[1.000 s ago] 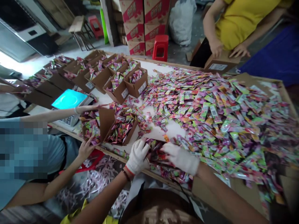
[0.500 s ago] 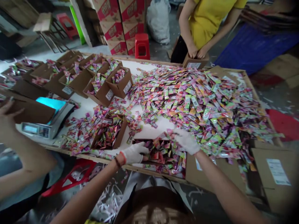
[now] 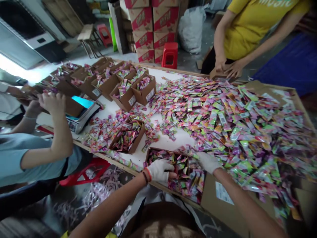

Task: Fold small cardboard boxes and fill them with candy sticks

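An open cardboard box full of small colourful packets stands at the table's near edge. My left hand, in a white glove with bare fingertips, rests at the box's near side, its fingers apart over the packets, holding nothing. At the right end of the same box is my right hand, also gloved; its fingertips are blurred among packets, and I cannot make out what they hold. A large heap of packets spreads behind and to the right of it.
Another filled box stands to the left, with several more behind it. A co-worker in light blue is beside a scale. Across the table, a person in yellow handles a box. A flattened carton lies at the right.
The view has swung left. My left hand has moved from the box's left end along its near side. The co-worker at the left has raised their hands near a box.
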{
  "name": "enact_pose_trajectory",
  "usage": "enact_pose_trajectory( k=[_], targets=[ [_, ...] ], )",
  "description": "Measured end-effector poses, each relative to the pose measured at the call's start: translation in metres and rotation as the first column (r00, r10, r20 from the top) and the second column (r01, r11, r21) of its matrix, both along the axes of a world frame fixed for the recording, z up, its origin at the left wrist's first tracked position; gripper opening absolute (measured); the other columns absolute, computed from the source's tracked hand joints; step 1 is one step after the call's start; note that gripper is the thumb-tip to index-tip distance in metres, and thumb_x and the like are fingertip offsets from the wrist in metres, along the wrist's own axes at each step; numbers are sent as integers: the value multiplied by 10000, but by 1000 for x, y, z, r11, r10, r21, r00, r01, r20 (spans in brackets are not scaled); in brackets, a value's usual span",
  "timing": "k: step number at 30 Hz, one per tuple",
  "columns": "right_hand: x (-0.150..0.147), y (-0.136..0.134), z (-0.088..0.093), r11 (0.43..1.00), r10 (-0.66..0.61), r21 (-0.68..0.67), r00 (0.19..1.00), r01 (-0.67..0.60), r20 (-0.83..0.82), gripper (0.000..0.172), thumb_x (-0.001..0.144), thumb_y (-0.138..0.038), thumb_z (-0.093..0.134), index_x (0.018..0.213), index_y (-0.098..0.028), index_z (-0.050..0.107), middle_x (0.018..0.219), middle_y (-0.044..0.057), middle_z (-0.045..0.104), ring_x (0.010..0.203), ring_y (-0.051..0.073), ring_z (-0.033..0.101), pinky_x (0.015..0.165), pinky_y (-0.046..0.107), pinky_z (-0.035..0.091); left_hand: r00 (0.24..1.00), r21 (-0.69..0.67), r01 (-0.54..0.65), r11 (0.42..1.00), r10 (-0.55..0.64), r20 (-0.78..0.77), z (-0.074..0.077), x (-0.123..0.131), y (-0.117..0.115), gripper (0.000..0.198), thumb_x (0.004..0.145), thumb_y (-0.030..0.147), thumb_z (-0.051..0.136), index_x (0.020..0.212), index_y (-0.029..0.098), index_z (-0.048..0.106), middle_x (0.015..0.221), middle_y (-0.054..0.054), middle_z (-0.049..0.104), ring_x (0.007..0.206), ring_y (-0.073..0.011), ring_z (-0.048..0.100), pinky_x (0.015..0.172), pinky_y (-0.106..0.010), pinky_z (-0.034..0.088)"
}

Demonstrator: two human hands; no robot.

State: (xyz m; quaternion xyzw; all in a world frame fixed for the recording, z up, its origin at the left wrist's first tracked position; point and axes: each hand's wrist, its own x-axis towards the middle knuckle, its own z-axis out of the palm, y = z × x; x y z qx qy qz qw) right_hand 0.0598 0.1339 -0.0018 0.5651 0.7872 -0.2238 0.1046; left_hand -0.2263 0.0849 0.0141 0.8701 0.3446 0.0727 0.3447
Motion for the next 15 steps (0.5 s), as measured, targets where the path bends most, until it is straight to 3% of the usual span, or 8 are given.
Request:
enact_pose_trajectory(
  k=[1, 3, 6, 7, 8, 11, 13, 15],
  targets=[
    [5, 9, 18, 1000, -9, -2, 1000, 9, 5, 343, 874, -302, 422, 1149, -235, 615, 1006, 76, 677, 917, 207, 616, 806, 291, 460, 996, 15, -41, 999, 40, 76, 7, -4, -2, 394, 902, 479, 416, 730, 176, 601, 758, -25, 556, 712, -131, 525, 648, -234, 397],
    [0, 21, 50, 1000, 5, 26, 1000, -4, -21, 339, 881, -336, 426, 1143, -223, 607, 982, 83, 679, 885, 204, 620, 798, 280, 459, 959, 66, -234, 970, 220, 177, 19, -14, -10, 408, 928, 406, 390, 653, 153, 556, 725, -28, 517, 687, -119, 494, 633, -233, 378],
    [-54, 23, 71, 981, 177, 106, 977, -165, -119, 354, 897, -353, 420, 1208, -233, 542, 1101, 89, 642, 951, 199, 603, 853, 278, 437, 832, 226, -554, 801, 543, 113, 24, -26, -23, 335, 921, 310, 413, 663, 151, 558, 749, -47, 529, 717, -137, 495, 654, -259, 375],
    [-81, 20, 68, 963, 259, 107, 956, -246, -135, 340, 914, -326, 385, 1207, -235, 534, 1129, 89, 629, 964, 194, 598, 867, 282, 431, 813, 292, -567, 770, 580, 50, 23, -30, -27, 290, 903, 286, 440, 679, 156, 569, 758, -51, 542, 729, -148, 502, 665, -272, 377],
    [-108, 14, 62, 947, 318, 82, 942, -310, -108, 322, 921, -283, 362, 1181, -221, 542, 1135, 97, 623, 977, 196, 593, 879, 293, 425, 820, 339, -533, 775, 572, -20, 22, -32, -31, 241, 882, 263, 467, 693, 163, 580, 757, -49, 556, 734, -156, 509, 678, -283, 380],
    [-173, -5, 33, 931, 364, 20, 931, -364, -8, 332, 902, -154, 317, 1136, -130, 551, 1086, 186, 620, 1029, 260, 571, 878, 401, 428, 889, 327, -362, 873, 429, -161, 22, -36, -38, 165, 848, 209, 485, 731, 190, 600, 741, -26, 587, 720, -155, 532, 690, -287, 387],
    [-188, -13, 21, 928, 374, -10, 928, -374, 1, 316, 880, -164, 372, 1128, -89, 553, 1075, 227, 615, 1035, 301, 566, 854, 446, 437, 895, 286, -349, 893, 408, -181, 26, -36, -41, 171, 864, 227, 464, 775, 200, 608, 771, -19, 603, 730, -151, 548, 677, -279, 389],
    [-180, -12, 23, 911, 408, -65, 913, -408, -15, 383, 811, -259, 538, 1153, -88, 549, 1089, 214, 619, 1002, 305, 585, 838, 420, 456, 894, 271, -352, 896, 408, -185, 28, -34, -45, 169, 867, 304, 479, 855, 199, 610, 831, -29, 613, 771, -164, 559, 696, -288, 398]
  ],
)
